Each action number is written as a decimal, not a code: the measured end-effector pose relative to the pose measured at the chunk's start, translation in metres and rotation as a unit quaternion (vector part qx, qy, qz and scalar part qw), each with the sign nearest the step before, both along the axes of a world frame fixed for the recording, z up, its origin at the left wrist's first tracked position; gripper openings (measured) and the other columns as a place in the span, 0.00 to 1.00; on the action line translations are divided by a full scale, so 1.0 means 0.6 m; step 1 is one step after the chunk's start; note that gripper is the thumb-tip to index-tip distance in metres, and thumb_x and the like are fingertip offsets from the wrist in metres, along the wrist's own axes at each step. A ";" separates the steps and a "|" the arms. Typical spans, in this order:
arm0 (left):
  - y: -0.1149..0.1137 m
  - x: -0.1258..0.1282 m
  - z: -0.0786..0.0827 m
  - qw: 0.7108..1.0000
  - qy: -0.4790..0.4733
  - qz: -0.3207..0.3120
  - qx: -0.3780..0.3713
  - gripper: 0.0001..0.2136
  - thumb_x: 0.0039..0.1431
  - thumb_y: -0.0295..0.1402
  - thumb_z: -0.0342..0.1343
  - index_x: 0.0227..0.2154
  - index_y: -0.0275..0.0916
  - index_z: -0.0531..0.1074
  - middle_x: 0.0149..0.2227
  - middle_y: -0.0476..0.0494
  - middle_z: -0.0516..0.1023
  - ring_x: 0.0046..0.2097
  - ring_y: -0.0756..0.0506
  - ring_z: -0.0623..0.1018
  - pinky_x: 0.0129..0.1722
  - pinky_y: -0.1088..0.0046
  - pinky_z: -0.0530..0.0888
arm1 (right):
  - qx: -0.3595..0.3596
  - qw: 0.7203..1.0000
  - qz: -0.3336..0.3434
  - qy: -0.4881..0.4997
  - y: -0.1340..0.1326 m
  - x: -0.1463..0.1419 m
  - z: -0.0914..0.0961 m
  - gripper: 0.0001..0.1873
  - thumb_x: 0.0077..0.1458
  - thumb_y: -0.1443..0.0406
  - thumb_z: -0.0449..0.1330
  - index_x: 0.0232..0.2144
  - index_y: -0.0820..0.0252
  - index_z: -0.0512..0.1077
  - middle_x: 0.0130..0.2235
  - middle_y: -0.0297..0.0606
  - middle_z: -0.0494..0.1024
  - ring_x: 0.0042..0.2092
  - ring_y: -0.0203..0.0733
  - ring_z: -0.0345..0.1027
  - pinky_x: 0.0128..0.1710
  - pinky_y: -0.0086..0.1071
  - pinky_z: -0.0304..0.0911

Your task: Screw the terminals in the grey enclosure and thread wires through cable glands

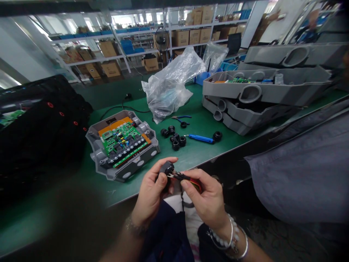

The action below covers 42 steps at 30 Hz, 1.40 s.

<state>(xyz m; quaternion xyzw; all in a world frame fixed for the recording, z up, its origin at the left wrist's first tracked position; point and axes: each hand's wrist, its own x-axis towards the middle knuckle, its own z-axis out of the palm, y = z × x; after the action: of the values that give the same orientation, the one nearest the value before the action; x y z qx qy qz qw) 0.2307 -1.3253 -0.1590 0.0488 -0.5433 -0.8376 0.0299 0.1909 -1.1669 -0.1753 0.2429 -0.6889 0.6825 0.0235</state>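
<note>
My left hand [151, 193] holds a small black cable gland [167, 169] between thumb and fingers, above the table's front edge. My right hand [203, 198] pinches a bundle of black and red wires [190, 179] that runs into the gland, and the fingers partly hide the wire ends. Both hands are close together over my lap. Up on the green bench, nearest to them, lies an open grey enclosure [122, 145] holding a green circuit board [124, 143] with a row of terminals.
Several black glands [174, 137] and a blue-handled wire stripper [201, 138] lie on the green bench [188, 127] with blue-handled pliers [181, 120]. Grey enclosure shells [261, 94] are stacked at right, a plastic bag [166, 91] stands behind, and shelves of cardboard boxes [109, 58] fill the background.
</note>
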 end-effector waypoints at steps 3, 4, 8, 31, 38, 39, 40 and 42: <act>0.002 -0.002 0.000 1.000 0.006 0.003 0.025 0.26 0.63 0.54 0.58 0.55 0.41 0.72 0.31 0.50 0.67 0.26 0.56 0.66 0.21 0.84 0.58 | -0.018 1.000 0.012 -0.021 0.000 0.002 -0.002 0.07 0.63 0.67 0.64 0.44 0.54 0.79 0.39 0.34 0.81 0.40 0.34 0.76 0.40 0.25 0.70; 0.003 -0.003 0.000 0.999 0.007 0.006 0.034 0.26 0.63 0.54 0.57 0.56 0.41 0.72 0.31 0.50 0.67 0.25 0.56 0.65 0.20 0.84 0.57 | -0.024 0.999 0.013 -0.025 0.001 0.002 -0.003 0.08 0.63 0.67 0.64 0.44 0.54 0.79 0.39 0.34 0.81 0.39 0.34 0.76 0.40 0.25 0.70; 0.001 -0.001 -0.004 0.999 0.002 0.012 0.035 0.26 0.64 0.54 0.57 0.56 0.41 0.71 0.31 0.50 0.67 0.25 0.56 0.64 0.20 0.84 0.58 | -0.032 0.999 0.008 -0.036 0.001 0.002 -0.006 0.09 0.62 0.68 0.65 0.45 0.51 0.78 0.40 0.32 0.81 0.41 0.34 0.76 0.41 0.24 0.71; 0.017 -0.001 -0.015 1.000 0.005 0.010 -0.016 0.24 0.64 0.51 0.59 0.55 0.41 0.71 0.30 0.51 0.67 0.27 0.56 0.66 0.26 0.83 0.63 | -0.007 0.999 -0.022 0.049 -0.007 0.007 -0.021 0.13 0.64 0.69 0.63 0.48 0.48 0.74 0.41 0.30 0.78 0.42 0.32 0.73 0.43 0.25 0.68; 0.020 0.003 -0.021 1.000 0.006 0.010 0.012 0.27 0.63 0.56 0.56 0.57 0.43 0.70 0.29 0.51 0.68 0.26 0.56 0.65 0.24 0.84 0.61 | -0.044 0.999 -0.012 0.016 -0.013 0.005 -0.019 0.09 0.64 0.71 0.61 0.43 0.51 0.74 0.36 0.30 0.76 0.39 0.32 0.71 0.38 0.25 0.66; 0.020 0.003 -0.020 1.000 0.006 0.014 0.013 0.27 0.63 0.57 0.55 0.56 0.44 0.70 0.30 0.51 0.68 0.26 0.56 0.65 0.24 0.84 0.62 | -0.045 0.999 -0.010 0.018 -0.013 0.005 -0.020 0.09 0.64 0.71 0.61 0.43 0.51 0.74 0.36 0.30 0.76 0.38 0.32 0.70 0.37 0.26 0.65; 0.021 0.003 -0.020 1.000 0.006 0.018 0.010 0.27 0.63 0.58 0.54 0.56 0.44 0.70 0.31 0.51 0.68 0.26 0.56 0.66 0.23 0.84 0.62 | -0.047 0.999 -0.008 0.019 -0.014 0.005 -0.020 0.09 0.63 0.71 0.61 0.42 0.51 0.74 0.36 0.31 0.76 0.38 0.33 0.69 0.36 0.26 0.65; 0.019 0.002 -0.018 1.000 0.007 0.028 -0.002 0.29 0.62 0.60 0.53 0.55 0.44 0.70 0.34 0.50 0.69 0.26 0.57 0.67 0.22 0.84 0.63 | -0.049 0.999 -0.006 0.022 -0.014 0.005 -0.021 0.09 0.63 0.72 0.61 0.41 0.52 0.74 0.35 0.31 0.75 0.36 0.33 0.68 0.35 0.28 0.63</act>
<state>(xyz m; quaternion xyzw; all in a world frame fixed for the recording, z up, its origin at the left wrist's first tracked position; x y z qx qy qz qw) 0.2319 -1.3136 -0.1699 0.0585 -0.5429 -0.8358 0.0572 0.1941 -1.1755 -0.1882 0.2521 -0.6554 0.7098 0.0543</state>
